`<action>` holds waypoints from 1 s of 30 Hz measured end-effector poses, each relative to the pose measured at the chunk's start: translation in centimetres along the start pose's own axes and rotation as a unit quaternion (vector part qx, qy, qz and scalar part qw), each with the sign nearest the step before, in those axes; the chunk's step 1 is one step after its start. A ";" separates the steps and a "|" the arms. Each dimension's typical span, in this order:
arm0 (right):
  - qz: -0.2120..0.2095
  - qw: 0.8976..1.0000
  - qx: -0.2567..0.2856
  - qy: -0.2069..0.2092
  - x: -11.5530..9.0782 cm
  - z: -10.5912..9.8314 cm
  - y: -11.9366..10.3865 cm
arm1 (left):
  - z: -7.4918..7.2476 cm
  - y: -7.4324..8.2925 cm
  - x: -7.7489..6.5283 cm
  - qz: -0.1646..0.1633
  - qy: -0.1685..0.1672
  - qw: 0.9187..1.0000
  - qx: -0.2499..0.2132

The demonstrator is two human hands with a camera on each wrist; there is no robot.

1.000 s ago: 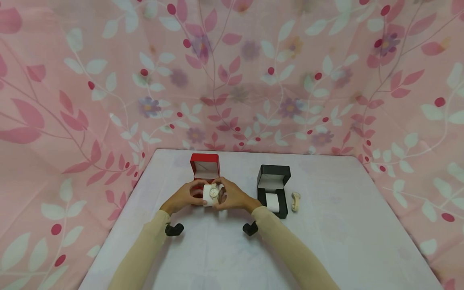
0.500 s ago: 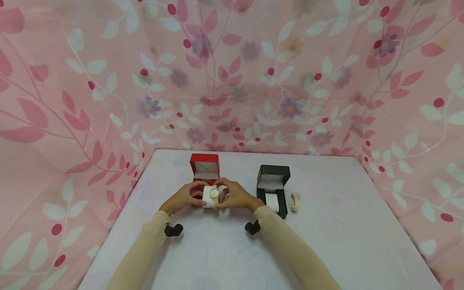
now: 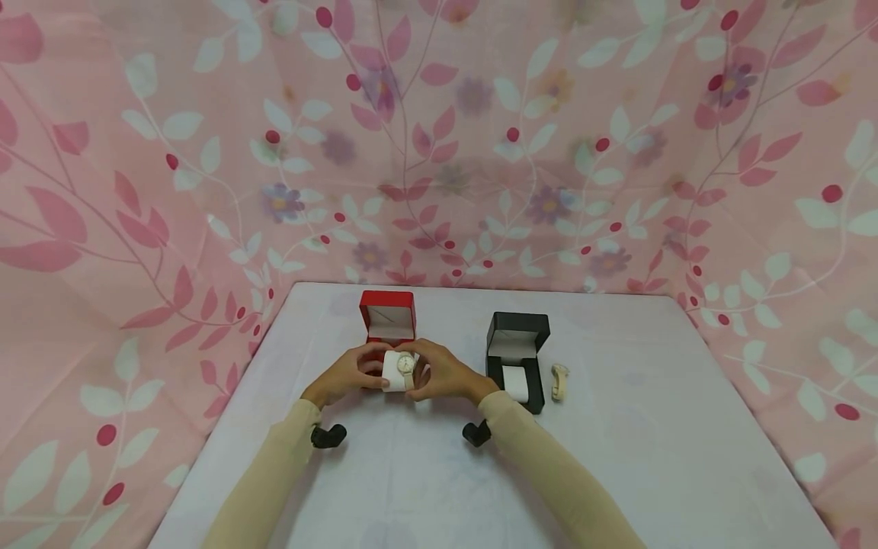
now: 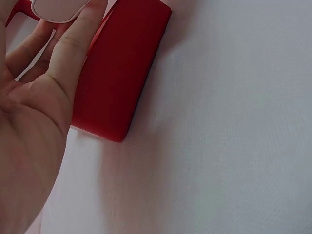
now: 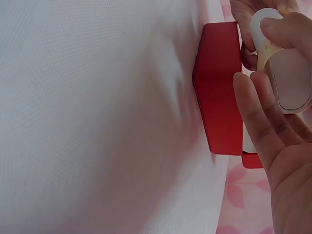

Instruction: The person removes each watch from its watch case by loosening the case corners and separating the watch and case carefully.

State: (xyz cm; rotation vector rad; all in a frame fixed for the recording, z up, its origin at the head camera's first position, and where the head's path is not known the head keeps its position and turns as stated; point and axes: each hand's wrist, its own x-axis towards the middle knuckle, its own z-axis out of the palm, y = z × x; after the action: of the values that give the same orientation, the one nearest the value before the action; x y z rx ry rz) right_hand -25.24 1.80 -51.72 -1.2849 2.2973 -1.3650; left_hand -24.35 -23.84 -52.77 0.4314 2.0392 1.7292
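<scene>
Over the front of the open red watch box (image 3: 387, 300), both hands hold a white watch cushion (image 3: 391, 374) with a pale-strapped wristwatch (image 3: 406, 364) at its right end, dial up. My left hand (image 3: 345, 377) grips the cushion's left end between thumb and fingers. From the other side, my right hand (image 3: 449, 371) pinches the watch and cushion. In the right wrist view, the strap (image 5: 264, 54) curves around the cushion (image 5: 294, 80); the thumb presses on top and the outer fingers extend below. The left wrist view shows the cushion's flat end (image 4: 54, 9). The red box's inside is mostly hidden.
An open black watch box (image 3: 517, 326) stands to the right, a white cushion (image 3: 515, 383) inside. Beside it lies another pale watch (image 3: 559, 381). White cloth covers the table (image 3: 638, 457); pink floral fabric (image 3: 439, 152) hangs behind and at both sides.
The right hand has shifted slightly rightward and its fingers have moved a little on the watch. The left hand stays almost still, and the boxes have not moved.
</scene>
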 end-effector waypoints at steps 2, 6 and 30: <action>-0.002 1.000 -0.007 0.002 0.0 -0.1 -0.2 | 0.1 0.1 0.0 0.001 0.000 1.000 0.000; 0.003 0.999 -0.034 0.008 -0.1 -0.1 -0.3 | 0.1 0.3 -0.2 0.004 -0.003 1.000 -0.004; 0.119 0.988 0.072 0.066 -0.2 -1.4 -1.8 | 0.2 0.1 -0.1 -0.005 -0.003 1.000 -0.006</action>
State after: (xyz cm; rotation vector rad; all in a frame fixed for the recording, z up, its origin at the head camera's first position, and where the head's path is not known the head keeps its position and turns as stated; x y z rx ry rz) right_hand -24.79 2.49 -49.54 -0.8706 2.2959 -1.5367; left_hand -24.18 -23.72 -52.69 0.4215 2.0214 1.7314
